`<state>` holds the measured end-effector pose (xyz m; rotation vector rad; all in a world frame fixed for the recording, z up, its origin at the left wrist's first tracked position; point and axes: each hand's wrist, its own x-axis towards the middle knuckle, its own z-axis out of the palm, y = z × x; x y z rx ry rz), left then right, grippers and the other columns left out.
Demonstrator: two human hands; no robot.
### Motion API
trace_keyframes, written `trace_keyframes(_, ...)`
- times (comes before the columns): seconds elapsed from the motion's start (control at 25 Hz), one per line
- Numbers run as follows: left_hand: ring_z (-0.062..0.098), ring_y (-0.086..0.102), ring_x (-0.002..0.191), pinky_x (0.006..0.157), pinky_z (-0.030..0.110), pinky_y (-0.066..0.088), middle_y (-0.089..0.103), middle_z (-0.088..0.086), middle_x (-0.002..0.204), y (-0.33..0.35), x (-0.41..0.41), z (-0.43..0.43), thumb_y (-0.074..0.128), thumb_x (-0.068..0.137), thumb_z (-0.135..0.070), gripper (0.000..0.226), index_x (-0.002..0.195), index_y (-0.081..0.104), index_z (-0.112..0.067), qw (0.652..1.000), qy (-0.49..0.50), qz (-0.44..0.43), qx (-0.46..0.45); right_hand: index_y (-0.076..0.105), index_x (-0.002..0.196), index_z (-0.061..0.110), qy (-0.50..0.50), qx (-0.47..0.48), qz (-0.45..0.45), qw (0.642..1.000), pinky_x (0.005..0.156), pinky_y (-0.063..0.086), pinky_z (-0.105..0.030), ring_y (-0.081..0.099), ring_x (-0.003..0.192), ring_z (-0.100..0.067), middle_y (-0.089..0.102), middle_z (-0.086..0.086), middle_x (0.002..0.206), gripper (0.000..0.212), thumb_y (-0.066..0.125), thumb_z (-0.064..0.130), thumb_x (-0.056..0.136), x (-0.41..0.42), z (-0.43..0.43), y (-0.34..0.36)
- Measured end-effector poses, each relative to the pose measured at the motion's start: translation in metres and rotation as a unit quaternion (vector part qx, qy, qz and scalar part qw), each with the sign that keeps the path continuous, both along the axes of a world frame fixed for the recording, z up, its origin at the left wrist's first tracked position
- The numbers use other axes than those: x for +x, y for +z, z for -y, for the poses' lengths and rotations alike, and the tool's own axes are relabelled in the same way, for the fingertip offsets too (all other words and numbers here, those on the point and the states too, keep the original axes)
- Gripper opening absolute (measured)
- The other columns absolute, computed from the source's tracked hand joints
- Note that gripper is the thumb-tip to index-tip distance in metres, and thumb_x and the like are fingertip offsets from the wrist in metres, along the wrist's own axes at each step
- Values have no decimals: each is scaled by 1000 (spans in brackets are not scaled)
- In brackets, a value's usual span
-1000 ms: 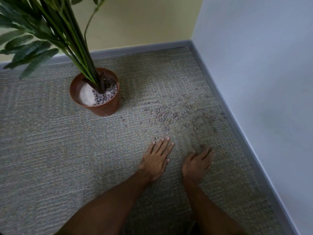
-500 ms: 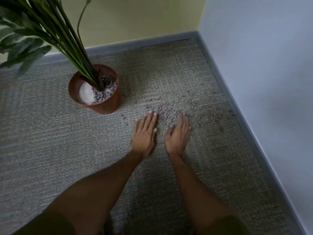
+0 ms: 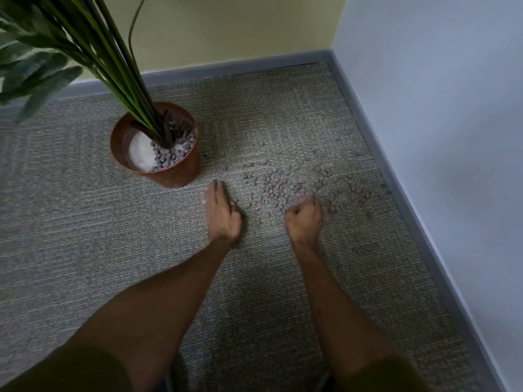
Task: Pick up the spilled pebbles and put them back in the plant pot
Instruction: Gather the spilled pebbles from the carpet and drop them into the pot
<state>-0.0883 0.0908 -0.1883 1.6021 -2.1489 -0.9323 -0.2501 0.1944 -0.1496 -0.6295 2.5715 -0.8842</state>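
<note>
Spilled pebbles (image 3: 278, 185) at the plant pot's (image 3: 169, 176) four o'clock
Our left hand (image 3: 222, 213) lies flat, fingers together; right hand (image 3: 304, 219) curled, contents unclear; pebbles light, hard, rolly; we'd scoop the dense middle.

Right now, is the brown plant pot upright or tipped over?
Upright: the round brown plant pot stands on its base on the grey carpet, rim facing up, grey pebbles resting inside.

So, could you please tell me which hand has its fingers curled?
The right hand, fingers curled at the near edge of the spilled pebbles; the left hand lies straight-fingered on the carpet.
</note>
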Motion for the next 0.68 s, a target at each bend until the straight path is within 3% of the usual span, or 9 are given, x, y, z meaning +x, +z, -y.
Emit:
trace_keyframes(0.08,27,10,166,134,54,14,16,11,178,7,-5,-9,33,107,-30,67,169,21,-10,993,-94,-55,-32,66,102,16,58,-20,2,998,77,42,-27,64,95,-24,63,-7,115,15,67,6,90,6,12,6)
trace_keyframes(0.16,26,16,165,134,53,13,23,9,176,13,-12,-14,30,107,-28,64,169,24,-12,986,-126,-64,-93,67,96,22,16,-22,-25,999,76,40,-29,62,89,-22,63,0,109,14,67,10,89,11,12,12)
trace_keyframes(0.24,28,11,166,135,50,5,17,11,178,15,-15,-13,27,105,-30,68,170,19,-11,996,-31,-17,-84,67,99,20,-94,-11,-29,995,76,41,-32,64,92,-27,62,-3,110,10,63,14,92,14,2,12)
trace_keyframes(0.32,31,1,167,135,51,2,3,14,179,10,-12,-10,28,107,-32,71,171,10,-8,997,63,35,12,64,109,14,-126,20,-14,992,79,45,-36,67,101,-34,61,-11,119,16,62,16,93,13,-12,9)
trace_keyframes(0.4,30,-9,166,135,51,0,-8,12,179,5,-9,-10,28,112,-31,69,172,2,-11,997,5,66,45,59,116,8,-69,46,-8,997,78,44,-35,66,103,-36,58,-16,124,23,62,17,95,10,-13,5)
trace_keyframes(0.48,25,-10,166,136,49,0,-9,9,179,5,-13,-15,25,115,-32,64,172,2,-15,992,-114,37,29,59,117,6,7,45,10,999,80,44,-33,64,105,-34,57,-16,126,24,63,14,95,6,0,5)
trace_keyframes(0.6,21,6,167,136,43,11,7,3,180,20,-21,-21,30,115,-28,60,172,12,-20,980,-199,-11,21,64,113,13,97,22,48,994,89,54,-35,66,109,-29,60,-10,123,24,70,9,90,6,22,10)
trace_keyframes(0.68,26,21,163,133,49,21,21,5,177,28,-20,-12,41,109,-29,65,170,21,-20,981,-188,11,-36,65,114,16,108,25,44,993,90,51,-30,66,110,-26,62,-8,123,26,73,10,89,3,25,13)
